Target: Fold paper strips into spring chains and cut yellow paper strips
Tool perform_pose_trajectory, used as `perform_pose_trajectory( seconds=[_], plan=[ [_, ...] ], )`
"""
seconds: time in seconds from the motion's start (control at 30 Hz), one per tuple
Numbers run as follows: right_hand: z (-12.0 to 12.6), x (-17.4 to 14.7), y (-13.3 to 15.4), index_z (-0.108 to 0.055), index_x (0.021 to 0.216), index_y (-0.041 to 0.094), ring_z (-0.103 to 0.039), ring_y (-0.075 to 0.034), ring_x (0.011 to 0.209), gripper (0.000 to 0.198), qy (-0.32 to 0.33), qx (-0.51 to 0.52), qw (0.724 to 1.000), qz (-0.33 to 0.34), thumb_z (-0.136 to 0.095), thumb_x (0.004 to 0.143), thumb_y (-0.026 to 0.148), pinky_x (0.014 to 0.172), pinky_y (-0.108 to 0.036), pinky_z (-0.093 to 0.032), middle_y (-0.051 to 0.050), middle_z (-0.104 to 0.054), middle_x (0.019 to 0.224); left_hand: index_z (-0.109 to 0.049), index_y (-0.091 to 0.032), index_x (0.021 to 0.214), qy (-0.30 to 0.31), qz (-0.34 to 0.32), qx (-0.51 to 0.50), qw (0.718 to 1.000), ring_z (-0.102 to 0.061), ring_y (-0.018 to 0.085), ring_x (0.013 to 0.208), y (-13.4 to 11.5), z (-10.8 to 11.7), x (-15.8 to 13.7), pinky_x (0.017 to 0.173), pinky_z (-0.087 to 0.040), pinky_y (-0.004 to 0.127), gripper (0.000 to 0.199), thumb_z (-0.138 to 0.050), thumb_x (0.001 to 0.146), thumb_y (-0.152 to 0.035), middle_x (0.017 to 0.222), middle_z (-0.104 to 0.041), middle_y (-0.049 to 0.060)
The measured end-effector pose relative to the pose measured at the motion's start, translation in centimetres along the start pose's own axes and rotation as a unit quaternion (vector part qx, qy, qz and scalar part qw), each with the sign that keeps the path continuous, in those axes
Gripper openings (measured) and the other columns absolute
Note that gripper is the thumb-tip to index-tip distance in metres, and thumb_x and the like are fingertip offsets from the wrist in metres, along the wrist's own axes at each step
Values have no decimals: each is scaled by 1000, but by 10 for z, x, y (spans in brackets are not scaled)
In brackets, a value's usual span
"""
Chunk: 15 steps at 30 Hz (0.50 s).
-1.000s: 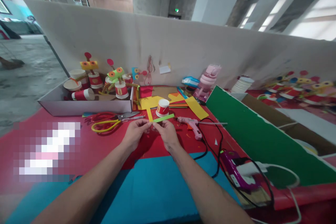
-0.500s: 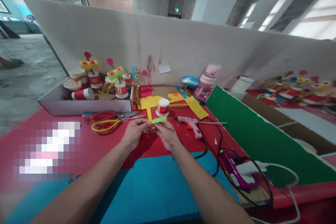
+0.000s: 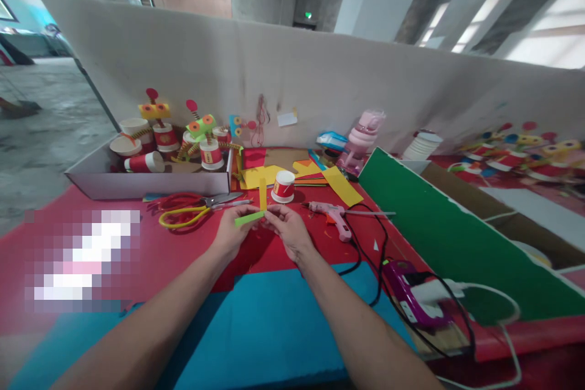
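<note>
Landmark: red-and-white paper cup (image 3: pixel 284 187), upright on the worktop (image 3: pixel 205 259). Green paper strip (image 3: pixel 248 218) and yellow paper strip (image 3: pixel 262 194) met at the fingertips, near side of the cup and left of it. Yellow's long axis ran away from the wearer, passing left of the cup; green's ran leftward, across the left hand (image 3: pixel 234 230). Right hand (image 3: pixel 289 230), nearer the cup, pinched green's right end; left grip narrow on yellow's near end, fingertips partly hidden.
</note>
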State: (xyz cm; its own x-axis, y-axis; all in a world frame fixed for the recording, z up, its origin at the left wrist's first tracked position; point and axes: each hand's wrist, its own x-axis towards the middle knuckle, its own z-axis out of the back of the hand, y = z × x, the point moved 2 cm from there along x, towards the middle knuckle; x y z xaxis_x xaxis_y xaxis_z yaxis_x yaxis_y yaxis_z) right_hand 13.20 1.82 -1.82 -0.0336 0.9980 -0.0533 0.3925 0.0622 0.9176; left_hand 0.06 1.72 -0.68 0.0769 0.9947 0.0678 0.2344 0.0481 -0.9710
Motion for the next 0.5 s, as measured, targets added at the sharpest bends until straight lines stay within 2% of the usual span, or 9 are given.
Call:
perform_pose_trajectory(
  seconds=[0.13,0.27,0.43,0.5],
  plan=[
    [1,2,1,-66,79,16,-60,-10,62,33,-29,-7,999,24,-81,55,34,70,-27,-52,1,-66,69,-71,-12,78,-1,26,-19,999,-57,13,58,2,-1,2,58,-43,24,27,-80,57,-26,67,-68,4],
    [0,1,1,-64,77,16,-59,-10,59,30,-57,1,998,21,-79,57,34,68,-28,-53,2,-63,66,-71,-11,81,31,45,-35,998,-57,12,63,1,-6,3,60,-43,24,28,-80,58,-25,75,-69,6],
    [-2,-1,1,-63,76,17,-62,-12,65,30,-22,-14,999,35,-79,58,35,73,-29,-53,1,-65,70,-65,-11,66,-10,35,-17,999,-51,9,53,0,-4,3,55,-39,22,22,-78,61,-29,57,-61,1],
    [-3,-1,2,-63,77,17,-63,-13,65,30,0,-21,999,41,-79,58,35,73,-30,-54,1,-67,72,-64,-12,66,-14,32,3,999,-50,9,52,0,-2,4,53,-38,21,24,-79,59,-29,56,-60,0]
  ],
)
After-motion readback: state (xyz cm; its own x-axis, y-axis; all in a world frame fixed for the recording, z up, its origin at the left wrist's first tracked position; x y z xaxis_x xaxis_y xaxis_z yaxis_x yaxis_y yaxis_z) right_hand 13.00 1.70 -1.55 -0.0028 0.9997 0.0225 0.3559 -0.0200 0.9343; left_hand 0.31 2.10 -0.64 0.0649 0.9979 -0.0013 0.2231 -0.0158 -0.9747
